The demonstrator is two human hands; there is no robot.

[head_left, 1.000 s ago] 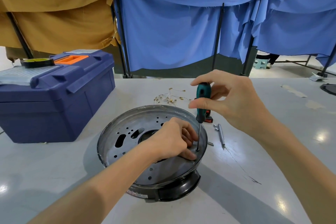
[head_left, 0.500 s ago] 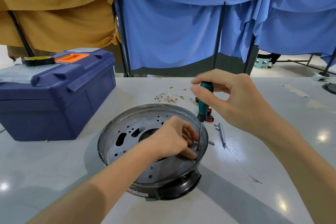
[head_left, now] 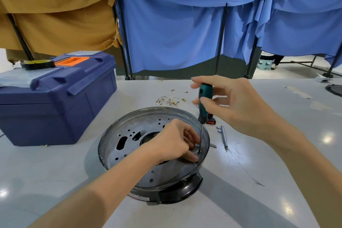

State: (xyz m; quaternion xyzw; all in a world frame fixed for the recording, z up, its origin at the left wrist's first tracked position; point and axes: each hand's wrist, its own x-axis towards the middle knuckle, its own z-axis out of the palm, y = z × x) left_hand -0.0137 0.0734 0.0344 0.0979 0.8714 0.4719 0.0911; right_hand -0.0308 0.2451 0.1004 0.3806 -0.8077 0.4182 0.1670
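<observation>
A round perforated metal plate [head_left: 129, 135] sits on a black appliance base [head_left: 185, 189] at the middle of the grey table. A screwdriver [head_left: 204, 102] with a teal handle stands nearly upright, its tip on a screw near the plate's right rim. My right hand [head_left: 238, 105] holds the handle between thumb and fingers, the index finger stretched over its top. My left hand [head_left: 172, 142] rests inside the plate, thumb flat on the metal, fingers curled right beside the shaft. Whether those fingers pinch the shaft is hidden.
A dark blue toolbox [head_left: 55, 102] with an orange handle and a tape roll [head_left: 37, 64] stands at the left. Behind the plate lie thin wires with brass terminals [head_left: 172, 100] and a small red and black part [head_left: 211, 120]. Metal bits [head_left: 224, 137] lie to its right. Cloth screens close off the far edge.
My right hand's fingers have shifted round the teal handle, the thumb sliding lower across it. The screwdriver stays on the same screw, and my left hand has not moved.
</observation>
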